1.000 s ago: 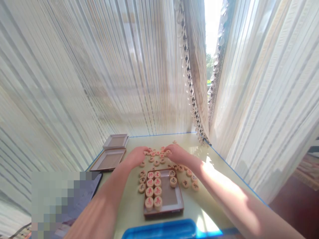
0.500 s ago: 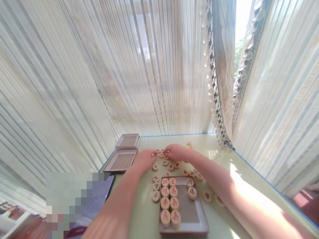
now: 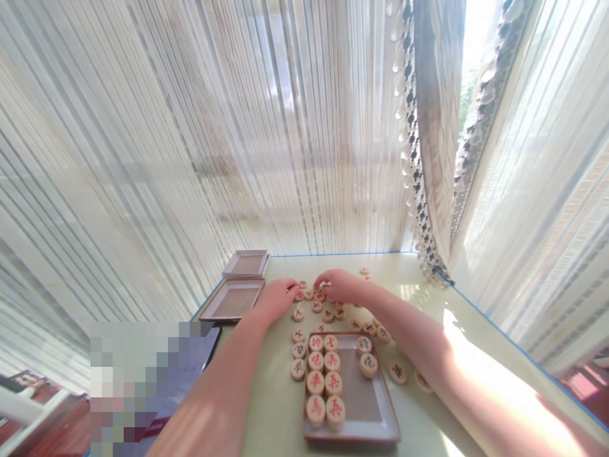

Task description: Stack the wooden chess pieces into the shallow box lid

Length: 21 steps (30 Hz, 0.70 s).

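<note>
Just below the centre of the frame, the left hand [image 3: 280, 295] and right hand [image 3: 340, 285] bend their fingers beside loose round pieces [image 3: 317, 306] on the pale surface [image 3: 276, 412]; whether either grips a piece I cannot tell. The loose pieces spread from between the hands toward the lower right. At the lower centre, a shallow tray [image 3: 387, 416] holds eight red-marked pieces [image 3: 315, 383] in two columns at its left and two black-marked pieces [image 3: 368, 364] at its upper right. Two more boxes [image 3: 233, 300] lie left of centre.
</note>
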Each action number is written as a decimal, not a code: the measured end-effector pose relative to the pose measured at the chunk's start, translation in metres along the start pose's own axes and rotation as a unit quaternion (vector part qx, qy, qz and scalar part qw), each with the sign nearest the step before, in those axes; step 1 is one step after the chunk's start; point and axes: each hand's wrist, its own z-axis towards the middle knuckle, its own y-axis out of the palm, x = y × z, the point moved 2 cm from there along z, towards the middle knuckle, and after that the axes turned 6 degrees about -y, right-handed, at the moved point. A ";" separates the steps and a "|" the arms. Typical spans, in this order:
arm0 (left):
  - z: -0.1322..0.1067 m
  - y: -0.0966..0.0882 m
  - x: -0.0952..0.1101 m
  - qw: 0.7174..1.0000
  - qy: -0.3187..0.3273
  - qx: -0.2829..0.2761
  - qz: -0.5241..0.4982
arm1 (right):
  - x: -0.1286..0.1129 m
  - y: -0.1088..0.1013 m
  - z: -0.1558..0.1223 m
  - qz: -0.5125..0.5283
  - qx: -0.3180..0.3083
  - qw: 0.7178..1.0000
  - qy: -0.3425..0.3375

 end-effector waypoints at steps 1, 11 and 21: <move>0.000 0.001 -0.001 1.000 -0.001 -0.003 0.001 | 0.001 -0.001 0.000 0.004 0.001 1.000 0.001; 0.000 0.008 0.009 0.996 0.073 0.053 0.022 | 0.021 -0.022 0.003 -0.103 0.007 0.991 0.089; -0.004 0.007 0.038 0.994 0.020 0.032 -0.098 | 0.063 -0.050 -0.012 -0.018 -0.018 0.995 0.098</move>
